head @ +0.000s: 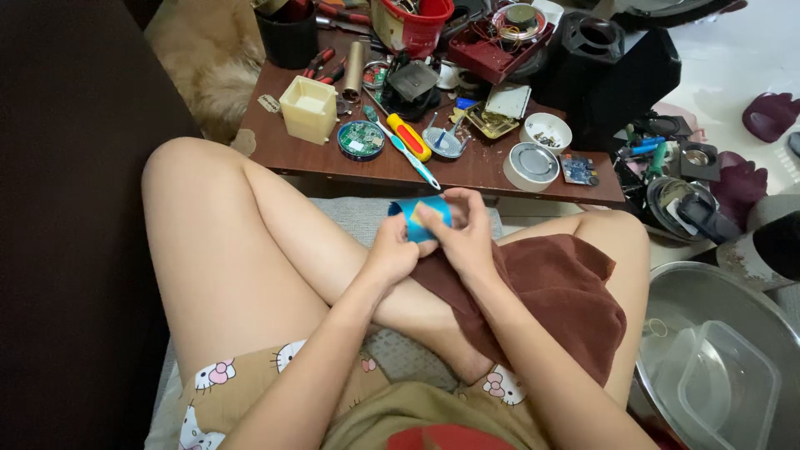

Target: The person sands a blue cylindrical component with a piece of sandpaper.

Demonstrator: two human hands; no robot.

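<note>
Both my hands meet over my crossed legs and hold a small blue piece with a yellow patch (419, 215). My left hand (390, 254) grips its lower left side. My right hand (462, 232) pinches its right edge, thumb pressed on the front. A brown towel (560, 292) lies draped across my right thigh, just under the right hand.
A low brown table (287, 150) stands ahead, cluttered with a cream plastic box (309, 108), round circuit board (361, 140), red-and-yellow screwdriver (408, 137), toothbrush (410, 157), white round tin (531, 166) and red bin (414, 25). A metal basin (667, 300) holding a clear plastic container (727, 383) sits at right.
</note>
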